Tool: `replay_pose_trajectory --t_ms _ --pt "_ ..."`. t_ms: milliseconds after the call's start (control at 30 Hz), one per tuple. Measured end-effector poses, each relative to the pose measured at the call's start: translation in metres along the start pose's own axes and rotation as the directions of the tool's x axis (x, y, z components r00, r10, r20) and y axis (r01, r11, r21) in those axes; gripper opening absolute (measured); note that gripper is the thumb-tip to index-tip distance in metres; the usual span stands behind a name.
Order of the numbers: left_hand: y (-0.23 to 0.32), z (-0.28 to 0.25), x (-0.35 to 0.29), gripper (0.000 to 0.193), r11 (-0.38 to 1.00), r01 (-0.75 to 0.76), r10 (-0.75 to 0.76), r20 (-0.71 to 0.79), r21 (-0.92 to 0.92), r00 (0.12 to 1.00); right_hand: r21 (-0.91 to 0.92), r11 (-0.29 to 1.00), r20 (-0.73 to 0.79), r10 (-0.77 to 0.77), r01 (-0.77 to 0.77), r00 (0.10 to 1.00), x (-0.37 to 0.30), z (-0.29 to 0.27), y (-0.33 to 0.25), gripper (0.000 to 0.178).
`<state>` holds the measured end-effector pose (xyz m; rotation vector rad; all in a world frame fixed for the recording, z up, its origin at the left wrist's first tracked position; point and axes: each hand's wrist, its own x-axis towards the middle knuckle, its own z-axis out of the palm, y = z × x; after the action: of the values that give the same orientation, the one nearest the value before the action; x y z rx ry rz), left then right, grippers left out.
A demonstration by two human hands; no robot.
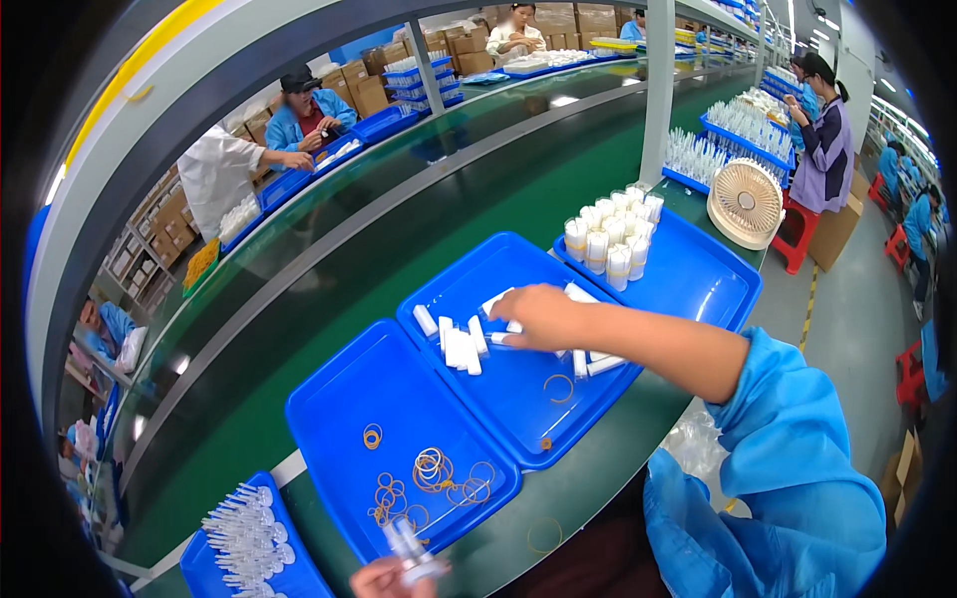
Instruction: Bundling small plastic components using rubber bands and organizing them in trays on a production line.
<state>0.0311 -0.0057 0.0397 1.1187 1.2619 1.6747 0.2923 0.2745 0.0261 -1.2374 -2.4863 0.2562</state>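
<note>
Lift tubes (461, 349) singly from the middle tray (503, 394).
Pinch squarely with right hand (543, 317), half curled over the pile, cannot tell if gripping; steady the clear part (407, 543), pinched in left hand (384, 580), away from nearby bands (433, 468).

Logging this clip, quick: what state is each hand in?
Left hand: closed, holding a clear plastic piece.
Right hand: down among white tubes; whether it grips one cannot be told.
</note>
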Motion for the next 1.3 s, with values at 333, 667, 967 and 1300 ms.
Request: replay_pose_trajectory --t_ms 333,667,967,1300 --pt "-0.035 0.036 -0.014 0.016 0.995 0.096 -0.088 0.266 -0.02 0.96 0.279 0.957 0.135 0.047 -0.084 0.99 -0.022 0.006 -0.049 0.027" --pt "-0.033 0.048 -0.01 0.012 0.999 0.004 -0.024 0.405 0.05 0.914 0.9 0.027 0.434 0.059 -0.436 0.899 -0.073 0.003 -0.114 0.028" --pt "-0.037 0.049 -0.012 0.009 0.997 0.065 -0.071 0.356 0.029 0.932 0.905 0.079 0.417 0.017 -0.417 0.909 -0.084 0.008 -0.104 0.031" --pt "-0.034 0.051 -0.003 0.009 0.991 -0.109 0.058 0.476 0.079 0.877 0.763 0.619 0.247 -0.014 -0.186 0.969 -0.101 -0.015 -0.103 0.026"
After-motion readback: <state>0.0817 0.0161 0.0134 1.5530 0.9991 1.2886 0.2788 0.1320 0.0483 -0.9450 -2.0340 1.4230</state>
